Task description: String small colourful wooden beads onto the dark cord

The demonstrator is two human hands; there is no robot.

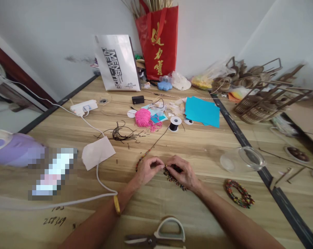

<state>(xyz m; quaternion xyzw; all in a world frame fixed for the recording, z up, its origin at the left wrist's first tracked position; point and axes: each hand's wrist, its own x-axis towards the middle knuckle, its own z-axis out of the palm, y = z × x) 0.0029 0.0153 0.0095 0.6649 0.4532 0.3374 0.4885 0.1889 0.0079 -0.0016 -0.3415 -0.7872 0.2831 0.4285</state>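
Note:
Both my hands meet over the middle of the table, fingertips almost touching. My left hand [148, 170] is closed in a pinch on a thin cord strung with small coloured beads [139, 160]. From those beads the black cord [160, 139] runs up to a white spool [175, 121]. My right hand [181, 170] pinches the strand at a small yellowish bead by the left fingertips. Below the right fingers hangs a dark cluster of strung beads [175, 180], partly hidden by that hand. A finished-looking coil of coloured beads [239, 194] lies to the right.
Scissors [156, 237] lie at the near edge. A transparent jar [237, 162] rests on its side at right. Behind are pink yarn [143, 118], blue sheets [202, 112], black cord pieces [122, 133] and woven baskets [262, 103]. A white cable [75, 200] crosses the left.

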